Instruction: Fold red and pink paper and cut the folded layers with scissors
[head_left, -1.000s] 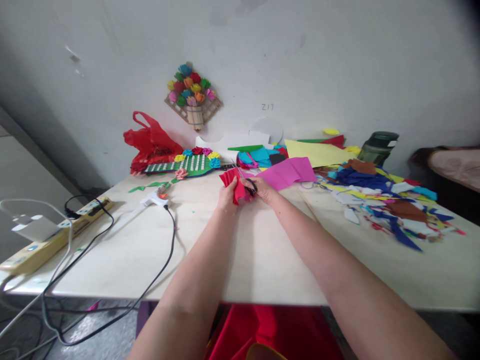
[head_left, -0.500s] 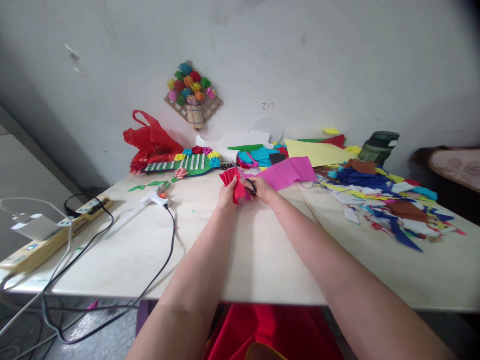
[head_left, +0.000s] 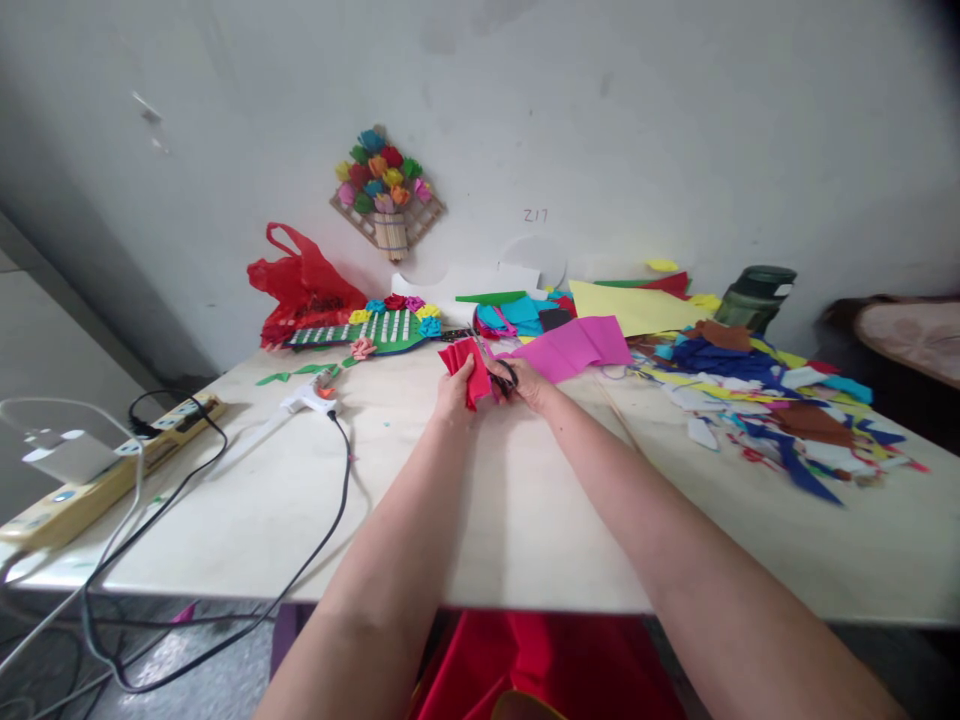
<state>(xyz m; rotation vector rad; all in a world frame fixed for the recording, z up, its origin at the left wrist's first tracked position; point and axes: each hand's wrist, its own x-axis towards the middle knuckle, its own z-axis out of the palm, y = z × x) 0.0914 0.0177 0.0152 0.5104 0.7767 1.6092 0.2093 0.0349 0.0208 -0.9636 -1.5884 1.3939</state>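
My left hand [head_left: 454, 392] grips folded red paper [head_left: 474, 378], with the thumb on top of it. Just right of the paper, my right hand [head_left: 527, 384] is closed on black-handled scissors [head_left: 504, 375], whose blades point up and away beside the paper's right edge. A pink sheet [head_left: 574, 346] lies behind my right hand. The two hands are close together above the white table [head_left: 540, 520]. Whether the blades touch the red paper is too small to tell.
A glue gun [head_left: 311, 397] with a black cord and a power strip [head_left: 135, 470] are at the left. Behind stand a red bag [head_left: 304, 275] and a green flower-decorated board [head_left: 397, 330]. Colored scraps [head_left: 810, 420] and a dark bottle [head_left: 757, 297] are at the right.
The scissors have shifted slightly, and their blades and handles look a little wider apart. The red paper stays in my left hand.
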